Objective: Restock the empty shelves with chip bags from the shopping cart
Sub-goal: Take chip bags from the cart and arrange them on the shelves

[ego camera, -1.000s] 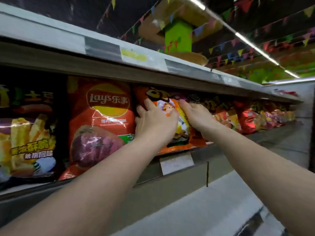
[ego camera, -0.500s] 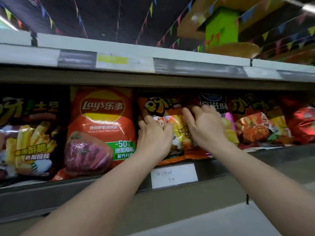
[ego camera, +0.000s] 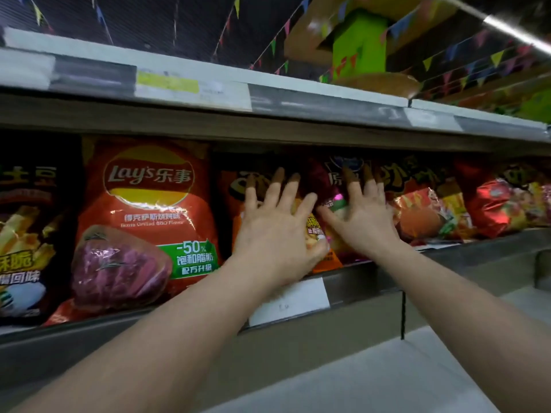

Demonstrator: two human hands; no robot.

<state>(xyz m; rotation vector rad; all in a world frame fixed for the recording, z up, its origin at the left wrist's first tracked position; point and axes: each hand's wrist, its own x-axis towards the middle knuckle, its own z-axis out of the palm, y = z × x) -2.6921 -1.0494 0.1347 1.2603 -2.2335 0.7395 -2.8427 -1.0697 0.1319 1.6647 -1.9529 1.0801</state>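
An orange chip bag (ego camera: 235, 198) stands upright on the shelf (ego camera: 372, 278), right of a big red Lay's bag (ego camera: 149, 222). My left hand (ego camera: 274, 231) lies flat against the orange bag's front with fingers spread and straight. My right hand (ego camera: 362, 217) presses with straight spread fingers on a purple chip bag (ego camera: 323, 180) just to the right of it. Both hands cover most of these two bags. No shopping cart is in view.
A black fries bag (ego camera: 26, 234) stands at far left. More orange and red bags (ego camera: 429, 210) fill the shelf to the right. The upper shelf's edge (ego camera: 268, 99) hangs just above the bags. A white price label (ego camera: 289, 302) sits on the shelf front.
Both hands have opened from curled on the orange bag to flat with spread fingers. The right hand has shifted right onto the purple bag. The camera has tilted slightly.
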